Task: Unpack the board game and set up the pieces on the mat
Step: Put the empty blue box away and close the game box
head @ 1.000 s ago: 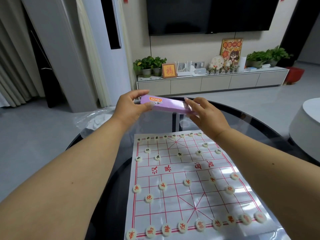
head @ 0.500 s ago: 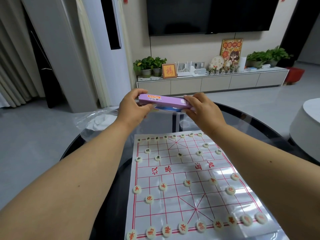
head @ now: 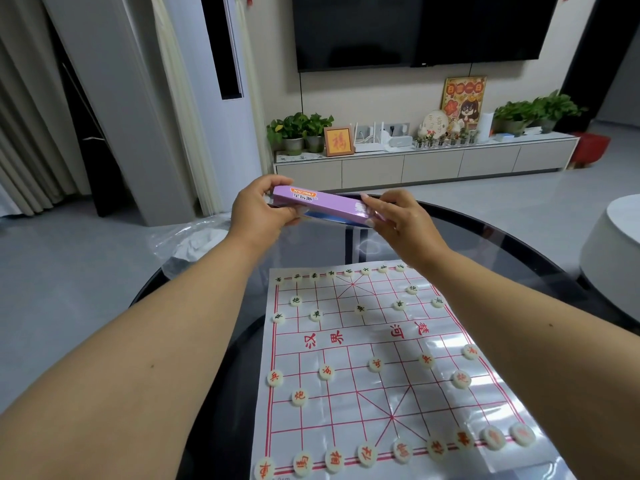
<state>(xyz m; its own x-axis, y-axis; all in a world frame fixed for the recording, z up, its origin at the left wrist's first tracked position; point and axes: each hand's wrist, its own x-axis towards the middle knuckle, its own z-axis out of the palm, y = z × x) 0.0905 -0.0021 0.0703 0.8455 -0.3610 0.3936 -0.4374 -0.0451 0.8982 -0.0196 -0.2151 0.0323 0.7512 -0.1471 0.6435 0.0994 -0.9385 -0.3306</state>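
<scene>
I hold a long purple game box [head: 325,203] in the air beyond the mat's far edge, its right end tilted down. My left hand [head: 258,212] grips its left end and my right hand [head: 401,220] grips its right end. A blue part [head: 323,218] shows under the box. The white plastic mat [head: 349,344] with a red grid lies on the table below. Round white pieces with dark marks [head: 316,315] sit along its far rows, and pieces with red marks [head: 367,455] along its near rows.
The mat rests on a round dark glass table [head: 512,251]. A crumpled clear plastic bag [head: 194,240] lies past the table's left rim. A white round seat [head: 616,258] stands at the right. A TV cabinet with plants [head: 426,161] lines the far wall.
Both hands have turned the purple box so its lettered face shows and its right end has dipped; a blue part has come into sight underneath. The pieces have not moved.
</scene>
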